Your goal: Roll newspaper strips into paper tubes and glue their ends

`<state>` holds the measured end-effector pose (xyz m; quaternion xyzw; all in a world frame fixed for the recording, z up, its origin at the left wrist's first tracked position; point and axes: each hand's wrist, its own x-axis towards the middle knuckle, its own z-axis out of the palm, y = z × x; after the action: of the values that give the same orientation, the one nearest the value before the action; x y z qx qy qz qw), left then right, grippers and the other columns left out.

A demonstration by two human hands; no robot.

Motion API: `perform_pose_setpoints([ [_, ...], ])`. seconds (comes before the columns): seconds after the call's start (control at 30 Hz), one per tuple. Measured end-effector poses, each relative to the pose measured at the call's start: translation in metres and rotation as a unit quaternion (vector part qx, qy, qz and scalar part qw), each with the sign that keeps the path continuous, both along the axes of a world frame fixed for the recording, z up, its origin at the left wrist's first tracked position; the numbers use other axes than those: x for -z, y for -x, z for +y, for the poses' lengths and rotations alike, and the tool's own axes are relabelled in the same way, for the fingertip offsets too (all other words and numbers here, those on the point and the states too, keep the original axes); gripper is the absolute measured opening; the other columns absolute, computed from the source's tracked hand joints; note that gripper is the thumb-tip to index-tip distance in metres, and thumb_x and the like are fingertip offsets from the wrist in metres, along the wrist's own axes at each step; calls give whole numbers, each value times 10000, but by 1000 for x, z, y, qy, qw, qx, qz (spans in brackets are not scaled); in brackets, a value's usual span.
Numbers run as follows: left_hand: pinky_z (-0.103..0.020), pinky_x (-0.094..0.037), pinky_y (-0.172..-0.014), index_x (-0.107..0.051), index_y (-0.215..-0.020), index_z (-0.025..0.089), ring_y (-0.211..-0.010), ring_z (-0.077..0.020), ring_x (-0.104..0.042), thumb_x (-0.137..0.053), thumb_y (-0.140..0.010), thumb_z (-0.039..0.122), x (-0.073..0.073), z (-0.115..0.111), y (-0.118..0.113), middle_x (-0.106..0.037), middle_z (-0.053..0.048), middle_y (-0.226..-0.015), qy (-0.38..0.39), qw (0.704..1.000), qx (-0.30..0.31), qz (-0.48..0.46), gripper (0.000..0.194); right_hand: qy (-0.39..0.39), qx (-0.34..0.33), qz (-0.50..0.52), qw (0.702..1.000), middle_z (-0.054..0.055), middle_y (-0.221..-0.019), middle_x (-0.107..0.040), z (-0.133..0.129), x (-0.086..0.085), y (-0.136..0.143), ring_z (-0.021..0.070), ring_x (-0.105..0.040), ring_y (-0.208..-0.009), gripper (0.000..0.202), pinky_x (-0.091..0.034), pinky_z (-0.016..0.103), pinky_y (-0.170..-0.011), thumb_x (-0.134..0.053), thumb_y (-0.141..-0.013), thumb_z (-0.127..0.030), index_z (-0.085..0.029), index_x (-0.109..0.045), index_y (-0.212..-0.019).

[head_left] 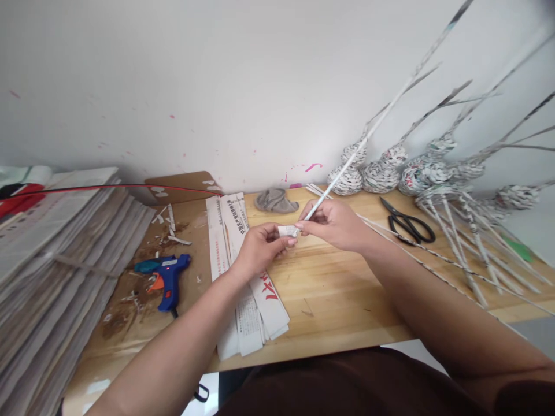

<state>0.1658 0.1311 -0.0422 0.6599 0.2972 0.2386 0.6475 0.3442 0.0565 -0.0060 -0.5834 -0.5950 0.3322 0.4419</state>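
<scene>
Head camera: I see a long, thin, white rolled-paper stick (387, 111) slanting up to the right above the pale wooden table (338, 300). The right hand (336, 225) pinches its lower part, fingers narrow around it; the left hand (262, 248) holds the small white flap of paper (286, 231) at its foot between thumb and fingers. Under the left forearm I make out flat printed newspaper strips (255, 326), with a blue glue gun (172, 277) farther left. Black metal scissors (396, 214) lie right of the right hand.
</scene>
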Motion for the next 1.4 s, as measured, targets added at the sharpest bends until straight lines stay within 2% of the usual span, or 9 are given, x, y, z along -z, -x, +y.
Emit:
perform_pose_setpoints([
  [0.17,-207,-440,-506,-654,-833,122,-576,-102,-577,-776,-638,295,1,2,1,-654,-28,-691,78,997,16,-3,288,-29,37,44,998,12,-674,-659,1,-12,-5,144,-630,-641,194,-501,266,-634,-696,-735,-339,-174,-603,-775],
  [0.37,-284,-492,-796,-648,-982,157,-861,-163,-645,-824,-572,198,-2,-3,-2,-711,-63,-953,58,994,2,-92,448,-13,39,56,998,25,-681,-673,3,-4,4,149,-641,-635,196,-502,263,-609,-692,-736,-333,-162,-601,-768],
  [0.57,-228,-473,-584,-687,-745,122,-590,-116,-596,-733,-697,315,2,-4,-4,-687,-35,-670,-3,997,-44,-59,204,-12,39,59,997,33,-667,-667,5,4,12,145,-638,-621,210,-491,249,-592,-675,-749,-341,-149,-590,-753],
  [0.93,-244,-450,-527,-695,-820,127,-595,-155,-627,-388,-880,539,-7,30,10,-689,-84,-685,-104,983,-131,77,518,-74,136,-21,988,21,-642,-634,14,17,-8,142,-581,-564,238,-429,245,-521,-639,-770,-410,-177,-592,-759],
  [1.07,-332,-474,-799,-574,-1224,155,-854,-207,-653,-457,-886,359,-10,57,-2,-683,-122,-1040,-333,909,-88,233,411,-98,128,-63,985,-5,-596,-597,11,15,-5,116,-536,-520,184,-389,225,-497,-631,-772,-350,-172,-608,-729],
  [1.17,-375,-421,-915,-393,-1380,85,-1141,-303,-544,-586,-814,373,-5,71,-25,-524,-229,-1286,-461,820,-90,329,664,-121,131,-88,980,-10,-587,-596,9,13,-3,108,-530,-511,168,-391,222,-511,-626,-771,-322,-169,-613,-700],
  [1.23,-362,-433,-881,-458,-1334,106,-1098,-296,-571,-552,-845,346,0,77,-40,-552,-215,-1242,-504,782,-53,362,553,-131,138,-105,976,-8,-587,-603,10,14,-4,112,-540,-517,162,-395,224,-522,-625,-772,-313,-170,-617,-695],
  [1.3,-339,-445,-835,-607,-1165,131,-1002,-269,-617,-483,-887,295,6,82,-52,-631,-171,-1108,-512,774,-30,371,345,-140,144,-119,972,-7,-589,-609,11,17,-5,116,-551,-525,153,-399,227,-534,-627,-772,-310,-172,-623,-708],
  [1.4,-344,-441,-825,-677,-997,123,-948,-264,-633,-412,-923,316,11,90,-63,-666,-167,-1015,-507,773,-46,377,336,-152,148,-127,969,-5,-604,-616,14,21,-6,120,-559,-537,146,-405,229,-546,-628,-773,-311,-172,-625,-728],
])
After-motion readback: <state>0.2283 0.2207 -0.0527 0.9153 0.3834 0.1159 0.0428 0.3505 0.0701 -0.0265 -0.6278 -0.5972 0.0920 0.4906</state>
